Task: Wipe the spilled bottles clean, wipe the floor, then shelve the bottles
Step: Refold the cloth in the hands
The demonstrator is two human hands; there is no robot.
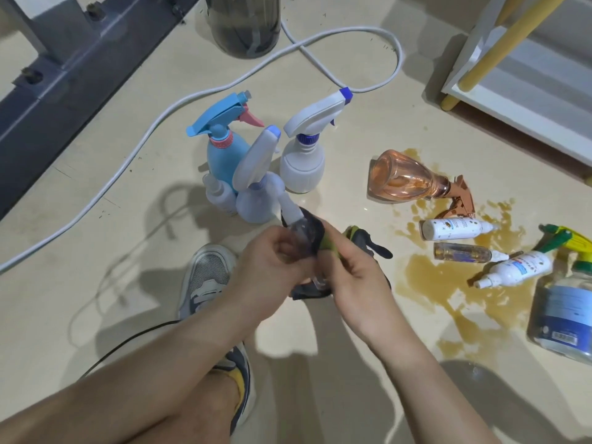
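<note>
Right in front of me, above a grey shoe (205,277), the left hand (275,254) grips a small clear bottle (299,230), and the right hand (355,270) pinches a dark-and-green cloth (328,248) wrapped round it. Just right of them a brown spill (426,277) lies on the floor (128,219) around a fallen white bottle (455,228) and a pink bottle (403,179). Further off, a blue spray bottle (224,155) and a white spray bottle (302,168) stand upright, with the white shelf (528,75) beyond.

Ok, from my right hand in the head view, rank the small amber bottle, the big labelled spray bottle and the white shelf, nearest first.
1. Small amber bottle, lying in the spill just right of the right hand.
2. Big labelled spray bottle, at the far right edge.
3. White shelf, in the upper right corner.
</note>
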